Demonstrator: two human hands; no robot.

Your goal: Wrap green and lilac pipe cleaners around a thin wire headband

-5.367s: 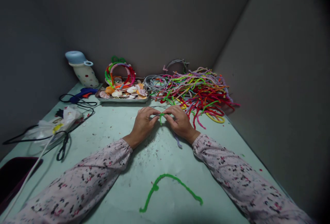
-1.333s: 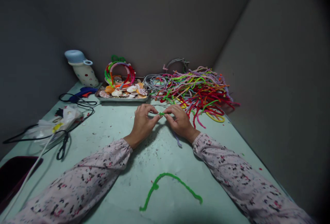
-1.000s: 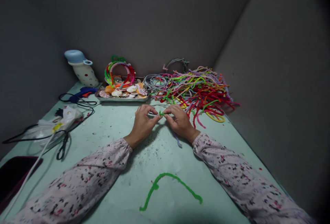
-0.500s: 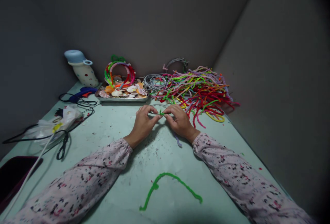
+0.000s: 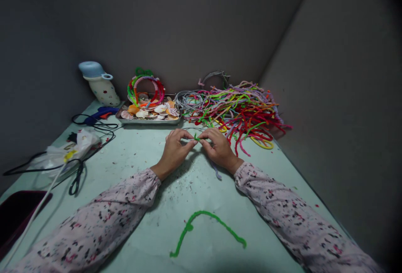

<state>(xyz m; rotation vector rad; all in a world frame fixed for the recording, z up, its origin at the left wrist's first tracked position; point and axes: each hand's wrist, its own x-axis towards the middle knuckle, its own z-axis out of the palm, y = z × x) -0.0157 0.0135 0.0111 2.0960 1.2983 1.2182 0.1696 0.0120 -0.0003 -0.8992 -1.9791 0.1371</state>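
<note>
Over the middle of the table, my left hand (image 5: 176, 149) is closed in a pinch on a thin grey wire hoop (image 5: 188, 128), whose curve shows behind the fingers. My right hand (image 5: 217, 147) pinches a short green pipe cleaner (image 5: 197, 137) that sits on the wire between both sets of fingertips. Beneath the right palm, a lilac pipe cleaner (image 5: 217, 173) reaches down; whether it is attached to the hoop I cannot tell. Nearer to me lies a bent green pipe cleaner (image 5: 213, 214) with a small knob on its left part.
A metal tray (image 5: 147, 123) of seashells stands at the back, with colourful wrapped rings (image 5: 146, 91) on it. Right of it are coiled wires (image 5: 190, 101) and a pipe-cleaner heap (image 5: 245, 109). A bottle (image 5: 102, 88), black cable (image 5: 106, 127) and plastic bag (image 5: 69, 151) occupy the left.
Both hands keep the same place and grip. The green pipe cleaner's tip between the fingers has shifted very slightly; nothing else has visibly moved.
</note>
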